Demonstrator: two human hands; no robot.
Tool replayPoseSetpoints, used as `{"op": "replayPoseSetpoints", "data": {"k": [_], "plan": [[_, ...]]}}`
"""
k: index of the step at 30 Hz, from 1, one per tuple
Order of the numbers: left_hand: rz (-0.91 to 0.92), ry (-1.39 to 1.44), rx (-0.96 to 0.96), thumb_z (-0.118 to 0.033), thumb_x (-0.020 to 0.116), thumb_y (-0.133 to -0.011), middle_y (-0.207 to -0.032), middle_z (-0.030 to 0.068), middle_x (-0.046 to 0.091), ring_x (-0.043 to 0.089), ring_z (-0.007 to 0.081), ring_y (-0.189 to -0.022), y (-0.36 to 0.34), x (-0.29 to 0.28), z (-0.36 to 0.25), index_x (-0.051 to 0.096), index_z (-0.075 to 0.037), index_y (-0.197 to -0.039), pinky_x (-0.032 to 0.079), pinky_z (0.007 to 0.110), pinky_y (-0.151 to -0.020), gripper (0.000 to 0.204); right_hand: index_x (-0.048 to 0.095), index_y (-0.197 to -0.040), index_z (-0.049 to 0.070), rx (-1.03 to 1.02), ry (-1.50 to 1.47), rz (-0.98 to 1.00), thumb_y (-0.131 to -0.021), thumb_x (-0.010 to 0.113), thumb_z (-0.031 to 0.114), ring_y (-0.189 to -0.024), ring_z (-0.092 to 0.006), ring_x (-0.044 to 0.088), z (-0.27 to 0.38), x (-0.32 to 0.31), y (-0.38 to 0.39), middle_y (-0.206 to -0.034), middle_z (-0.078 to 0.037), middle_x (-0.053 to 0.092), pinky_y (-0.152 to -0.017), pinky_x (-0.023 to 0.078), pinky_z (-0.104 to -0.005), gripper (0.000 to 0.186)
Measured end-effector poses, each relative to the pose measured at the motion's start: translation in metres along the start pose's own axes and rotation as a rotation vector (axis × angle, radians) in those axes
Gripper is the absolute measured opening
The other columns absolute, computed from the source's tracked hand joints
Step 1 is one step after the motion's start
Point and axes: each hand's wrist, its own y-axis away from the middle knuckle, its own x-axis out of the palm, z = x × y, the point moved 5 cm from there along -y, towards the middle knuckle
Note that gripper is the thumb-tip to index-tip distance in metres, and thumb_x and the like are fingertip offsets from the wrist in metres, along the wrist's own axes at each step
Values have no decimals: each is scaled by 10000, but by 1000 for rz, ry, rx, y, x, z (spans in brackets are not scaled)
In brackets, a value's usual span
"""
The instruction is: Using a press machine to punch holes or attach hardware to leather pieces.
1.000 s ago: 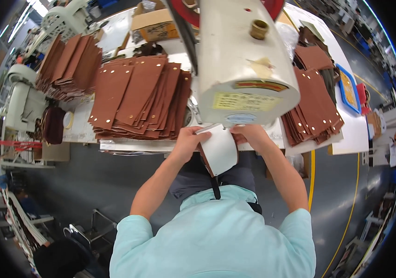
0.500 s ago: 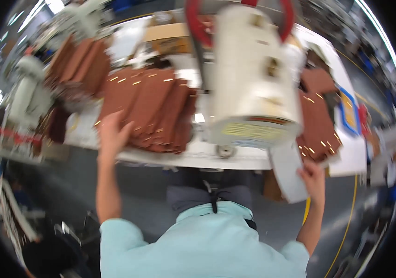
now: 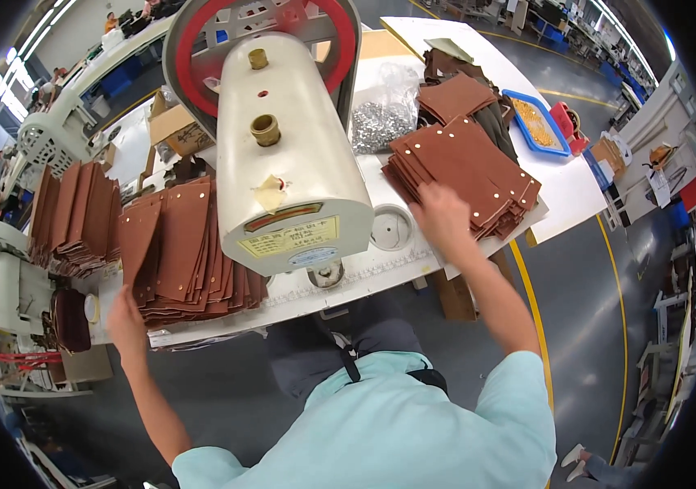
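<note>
A big cream machine head (image 3: 291, 171) with a red wheel behind it stands mid-table. My left hand (image 3: 124, 318) is at the near left corner of a fanned stack of brown leather pieces (image 3: 181, 244), its fingers against the lowest pieces; whether it grips one is hidden. My right hand (image 3: 443, 218) lies palm down, fingers spread, on the near edge of a second brown stack (image 3: 466, 167) right of the machine. Both stacks carry small pale rivets along their edges.
A third brown stack (image 3: 71, 216) sits far left beside a white machine (image 3: 10, 285). Behind are a bag of metal bits (image 3: 381, 122), a cardboard box (image 3: 173, 126) and a blue tray (image 3: 535, 122) of small yellow parts. A yellow line (image 3: 527, 277) marks the floor.
Both hands left the machine's front, where they held one pale piece. The right hand carried it out and now rests on the right stack; the left hand went to the left stack.
</note>
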Motion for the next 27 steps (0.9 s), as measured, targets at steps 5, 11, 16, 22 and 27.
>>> {"op": "replayPoseSetpoints", "data": {"k": [5, 11, 16, 22, 27], "plan": [[-620, 184, 0, -126, 543, -1024, -1098, 118, 691, 662, 234, -970, 18, -87, 21, 658, -34, -1185, 517, 329, -851, 219, 711, -814, 70, 171, -348, -100, -815, 695, 126, -851, -278, 684, -11, -20, 13, -883, -106, 717, -736, 549, -389, 58], [-880, 474, -19, -86, 556, -1019, -1124, 124, 677, 640, 196, -986, 59, -155, 35, 623, 49, -1216, 507, 289, -860, 248, 704, -1157, 57, 415, -200, -65, -824, 726, 268, -974, -299, 694, -190, 9, -24, -1078, -148, 725, -893, 533, -379, 395], [-661, 738, 158, -41, 576, -992, -1095, 158, 667, 639, 204, -914, 90, -161, -14, 585, 73, -1224, 507, 310, -853, 259, 750, -1052, 48, 597, -561, 111, -772, 738, 220, -870, -178, 708, -219, 49, -52, -916, -95, 754, -810, 537, -299, 329], [-316, 699, 378, -11, 686, -882, -877, 142, 736, 658, 224, -820, 106, -153, -88, 641, 14, -1115, 504, 308, -806, 239, 766, -978, 39, 611, -495, 209, -780, 735, 183, -818, -164, 696, -215, 64, -53, -869, -84, 747, -764, 541, -297, 246], [-198, 729, 390, -63, 784, -779, -820, 61, 756, 651, 209, -646, 106, -129, -139, 695, -33, -1010, 503, 278, -685, 250, 752, -942, 79, 519, -162, 39, -830, 639, 225, -930, -327, 696, -161, 24, -60, -954, -143, 734, -835, 546, -406, 216]]}}
